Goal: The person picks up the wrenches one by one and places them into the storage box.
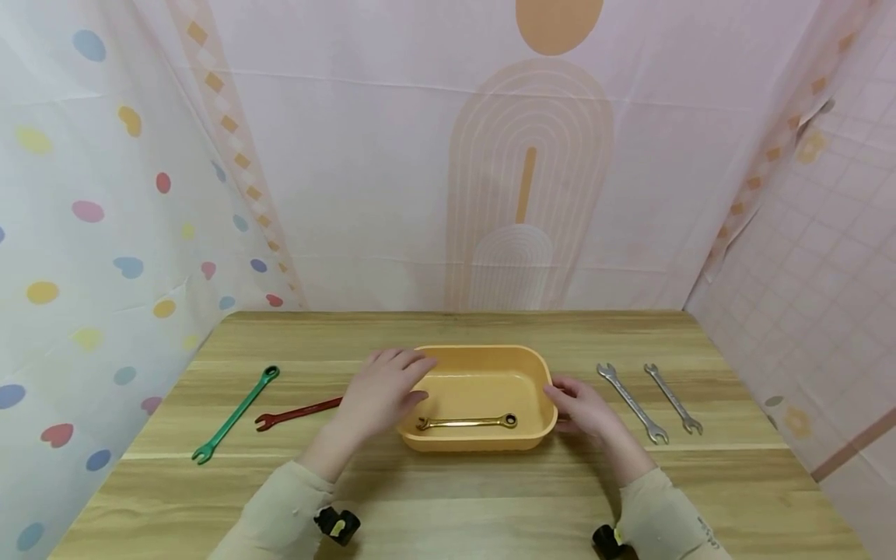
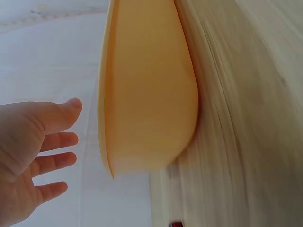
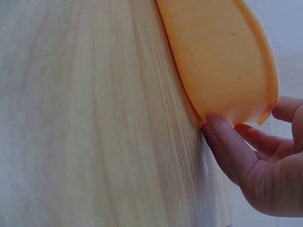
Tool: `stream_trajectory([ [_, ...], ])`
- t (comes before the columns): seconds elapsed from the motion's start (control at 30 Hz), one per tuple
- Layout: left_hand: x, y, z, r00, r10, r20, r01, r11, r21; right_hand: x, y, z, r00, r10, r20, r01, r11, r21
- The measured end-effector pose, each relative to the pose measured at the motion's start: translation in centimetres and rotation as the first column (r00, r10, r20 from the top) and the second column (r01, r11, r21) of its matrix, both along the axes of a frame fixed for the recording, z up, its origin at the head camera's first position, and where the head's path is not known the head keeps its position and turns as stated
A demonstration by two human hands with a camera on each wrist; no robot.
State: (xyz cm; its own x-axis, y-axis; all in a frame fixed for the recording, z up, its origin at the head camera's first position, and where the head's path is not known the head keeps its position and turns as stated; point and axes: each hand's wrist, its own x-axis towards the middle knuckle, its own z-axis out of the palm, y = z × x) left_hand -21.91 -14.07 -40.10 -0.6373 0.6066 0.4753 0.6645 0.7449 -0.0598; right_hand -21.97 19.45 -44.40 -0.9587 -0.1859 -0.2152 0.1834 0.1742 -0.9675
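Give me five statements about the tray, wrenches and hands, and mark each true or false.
1. The gold wrench lies inside the tray. True.
2. The green wrench lies right of the tray. False: the green wrench lies left of it.
3. The two silver wrenches lie right of the tray. True.
4. The left hand grips the tray. False: the left hand holds nothing.
5. The right hand touches the tray. True.

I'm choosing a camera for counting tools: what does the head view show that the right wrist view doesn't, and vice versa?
Only head: gold wrench inside the tray, green wrench, red wrench, left grip and two silver wrenches in full.
Only right wrist: two small dark marks on the tray's outer wall.
Both: tray, table and right grip at the tray's end.
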Motion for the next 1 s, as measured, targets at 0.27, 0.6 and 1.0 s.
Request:
stream_trajectory([
  [0.27,0.6,-2.9,-0.4,0.995,0.085,0.058,-0.087,0.996,0.023,0.0,-0.1,0.0,1.000,-0.009,0.006,0.009,1.000,0.011],
  [0.6,1.0,-5.7,-1.1,0.990,0.123,0.066,-0.129,0.987,0.093,-0.1,0.1,-0.1,1.000,0.002,-0.004,-0.002,1.000,0.015],
  [1.0,1.2,-8.8,-1.8,0.967,0.224,0.118,-0.233,0.970,0.064,-0.1,0.0,-0.1,1.000,-0.008,0.000,0.008,1.000,0.019],
])
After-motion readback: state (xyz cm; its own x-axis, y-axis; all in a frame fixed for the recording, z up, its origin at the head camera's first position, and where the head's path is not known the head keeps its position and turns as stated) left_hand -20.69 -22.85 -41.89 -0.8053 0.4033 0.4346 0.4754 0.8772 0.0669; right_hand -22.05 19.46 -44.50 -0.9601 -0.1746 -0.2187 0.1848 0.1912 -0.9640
